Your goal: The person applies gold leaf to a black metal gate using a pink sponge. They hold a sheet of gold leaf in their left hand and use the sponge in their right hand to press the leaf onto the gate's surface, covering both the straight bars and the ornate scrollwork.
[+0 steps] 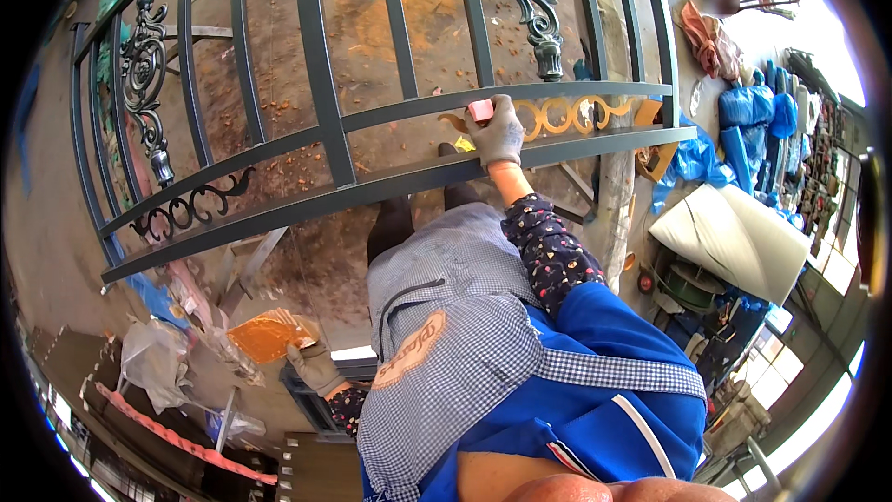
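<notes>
A dark grey metal gate (321,84) with vertical bars and scroll ornaments lies flat in front of me. My right hand (499,135), in a grey glove, rests on the gate's lower rails and pinches a small pink block (480,110). The block sits at the left end of a gold-painted scroll band (569,115) between the two rails. My left hand (316,364), also gloved, hangs low by my hip and holds an orange sheet (268,335) by its edge. A blue checked apron (446,335) covers my front.
Blue plastic bags (748,116) and a large white sack (734,237) lie to the right. Clear plastic bags (153,363) and a red strip (177,437) lie lower left. A dark crate (311,400) stands under my left hand. The concrete floor (418,28) is rust-stained.
</notes>
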Demonstrator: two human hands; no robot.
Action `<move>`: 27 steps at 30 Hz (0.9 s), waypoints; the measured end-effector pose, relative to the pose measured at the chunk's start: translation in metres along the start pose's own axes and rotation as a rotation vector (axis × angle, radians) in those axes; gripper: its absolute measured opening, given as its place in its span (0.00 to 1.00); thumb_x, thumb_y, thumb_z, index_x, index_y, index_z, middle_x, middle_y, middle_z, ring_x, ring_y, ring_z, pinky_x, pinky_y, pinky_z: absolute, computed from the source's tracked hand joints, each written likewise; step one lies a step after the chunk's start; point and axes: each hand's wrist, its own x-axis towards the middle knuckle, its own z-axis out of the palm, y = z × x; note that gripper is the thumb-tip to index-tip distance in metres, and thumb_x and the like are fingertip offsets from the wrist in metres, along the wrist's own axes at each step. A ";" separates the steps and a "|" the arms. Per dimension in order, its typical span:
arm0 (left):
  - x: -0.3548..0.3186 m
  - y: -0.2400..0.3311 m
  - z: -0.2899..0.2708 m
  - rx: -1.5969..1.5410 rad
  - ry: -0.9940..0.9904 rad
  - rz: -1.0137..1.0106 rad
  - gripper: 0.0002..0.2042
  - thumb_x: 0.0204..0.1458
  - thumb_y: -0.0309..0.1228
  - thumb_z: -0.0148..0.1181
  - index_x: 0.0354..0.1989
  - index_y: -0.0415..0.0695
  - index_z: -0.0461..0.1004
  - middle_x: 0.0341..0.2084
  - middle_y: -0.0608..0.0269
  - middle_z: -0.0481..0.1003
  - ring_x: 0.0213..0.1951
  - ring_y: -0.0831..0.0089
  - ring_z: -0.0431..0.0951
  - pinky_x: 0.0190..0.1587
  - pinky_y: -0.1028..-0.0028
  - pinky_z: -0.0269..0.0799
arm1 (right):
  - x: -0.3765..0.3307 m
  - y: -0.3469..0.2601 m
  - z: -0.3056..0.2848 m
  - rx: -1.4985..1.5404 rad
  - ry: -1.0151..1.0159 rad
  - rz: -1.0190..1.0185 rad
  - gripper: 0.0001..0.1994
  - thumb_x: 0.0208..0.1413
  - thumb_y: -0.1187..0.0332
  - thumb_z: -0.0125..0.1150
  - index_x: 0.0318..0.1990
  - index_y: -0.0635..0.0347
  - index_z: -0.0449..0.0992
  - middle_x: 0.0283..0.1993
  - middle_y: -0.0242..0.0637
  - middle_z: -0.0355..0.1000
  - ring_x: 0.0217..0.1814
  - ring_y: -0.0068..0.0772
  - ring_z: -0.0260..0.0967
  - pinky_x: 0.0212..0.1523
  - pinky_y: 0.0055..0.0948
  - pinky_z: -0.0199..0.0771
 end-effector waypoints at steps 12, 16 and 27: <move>0.043 0.045 -0.040 -0.163 -0.092 -0.138 0.23 0.61 0.34 0.59 0.62 0.37 0.65 0.59 0.57 0.71 0.56 0.65 0.72 0.62 0.65 0.65 | -0.003 -0.010 -0.006 -0.028 0.041 0.143 0.26 0.44 0.54 0.73 0.46 0.58 0.71 0.39 0.49 0.77 0.42 0.54 0.77 0.43 0.46 0.75; 0.040 0.045 -0.035 -0.197 -0.260 -0.180 0.23 0.60 0.33 0.61 0.61 0.38 0.66 0.57 0.59 0.72 0.55 0.69 0.72 0.58 0.70 0.68 | -0.001 0.000 -0.008 -0.009 0.086 0.190 0.25 0.44 0.54 0.73 0.45 0.58 0.71 0.40 0.49 0.77 0.42 0.54 0.77 0.43 0.46 0.75; 0.017 0.022 0.018 0.059 -0.017 -0.017 0.21 0.61 0.32 0.59 0.61 0.39 0.67 0.56 0.61 0.72 0.55 0.70 0.71 0.57 0.72 0.67 | -0.010 0.008 -0.028 -0.047 -0.084 -0.114 0.23 0.47 0.57 0.71 0.47 0.55 0.70 0.46 0.45 0.73 0.45 0.53 0.74 0.44 0.45 0.75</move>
